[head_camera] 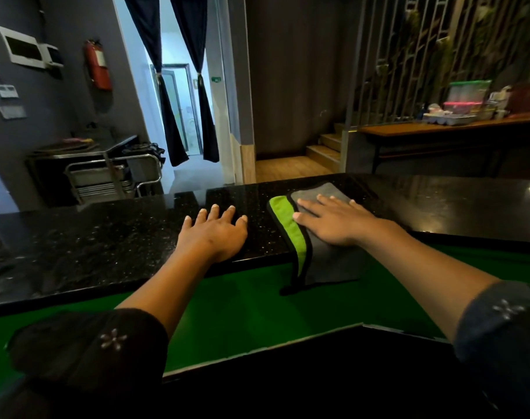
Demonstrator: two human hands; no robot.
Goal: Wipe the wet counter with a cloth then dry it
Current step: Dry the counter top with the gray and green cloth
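Right hand (pixel 333 220) flat, fingers spread, pressing the grey-green microfiber cloth (pixel 315 237) on the black granite counter (pixel 106 237), near edge overhanging; left hand (pixel 215 231) open, empty; cloth looks soft, light, slides easily, so palm-press mid-cloth.

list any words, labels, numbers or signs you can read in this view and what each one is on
None can be read.
White label on the red fire extinguisher on the grey wall: too blurred to read.
Small green sign beside the doorway: too small to read.
Grey and green cloth under the right hand, black speckled counter, left hand: no text visible.
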